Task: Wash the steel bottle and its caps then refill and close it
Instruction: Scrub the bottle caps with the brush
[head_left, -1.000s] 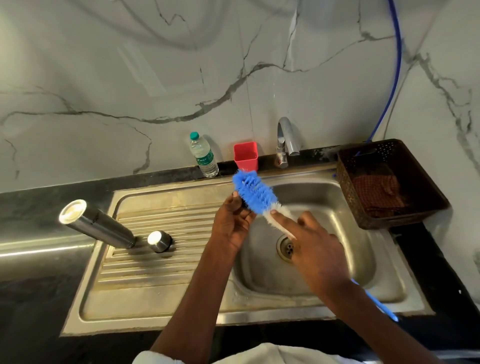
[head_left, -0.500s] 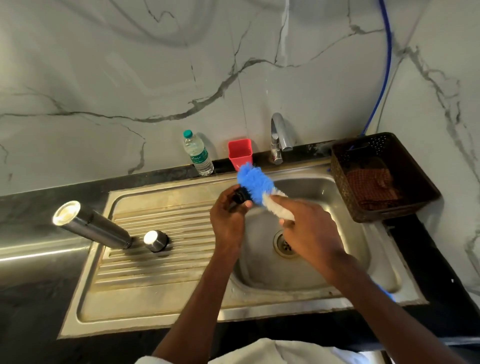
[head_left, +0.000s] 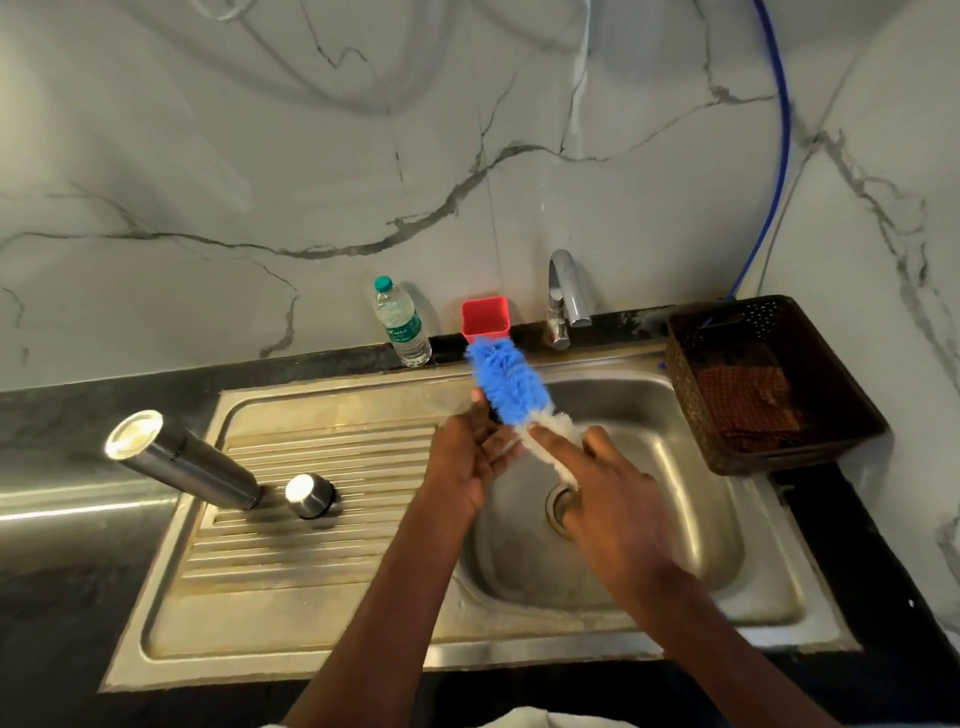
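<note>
The steel bottle (head_left: 182, 462) lies on its side at the left edge of the drainboard, mouth toward the sink. Its steel outer cap (head_left: 310, 495) stands just to the right of the mouth. Over the basin my left hand (head_left: 465, 460) holds a small dark cap (head_left: 492, 414), mostly hidden by the brush. My right hand (head_left: 613, 499) grips the bottle brush by its handle. The blue brush head (head_left: 506, 382) presses against the dark cap.
The sink basin (head_left: 685, 467) has a tap (head_left: 566, 296) behind it, with no water stream visible. A plastic water bottle (head_left: 402, 325) and a red cup (head_left: 485, 317) stand at the wall. A brown basket (head_left: 831, 415) holding a cloth sits right of the sink.
The brush head has slid back and forth against the dark cap in my left hand. Both hands stay over the basin. The steel bottle and steel cap have not moved.
</note>
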